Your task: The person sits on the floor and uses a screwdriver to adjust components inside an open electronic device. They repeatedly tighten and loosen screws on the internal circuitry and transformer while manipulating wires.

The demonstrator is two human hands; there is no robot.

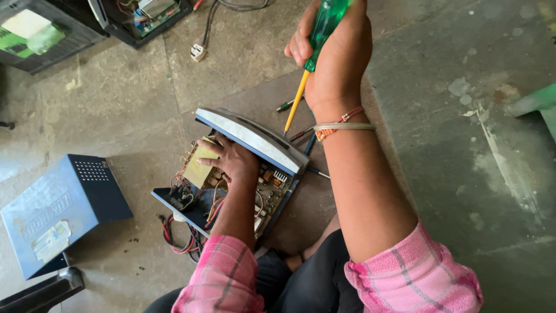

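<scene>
An opened electronic unit (255, 139) with a grey front panel stands on the concrete floor, its transformer (200, 169) and wiring exposed. My left hand (234, 159) reaches inside it, fingers resting on the transformer. My right hand (336, 52) is raised above the unit's far edge, closed on a screwdriver (315, 40) with a green translucent handle and yellow shaft, tip pointing down at the panel's top edge.
A blue metal cover (58, 208) lies at the left. Two other opened units (145, 17) and a dark box (40, 32) sit at the top left, with a white plug (198, 52) on a cable. Loose tools (289, 105) lie behind the unit. A green object (538, 104) is at the right.
</scene>
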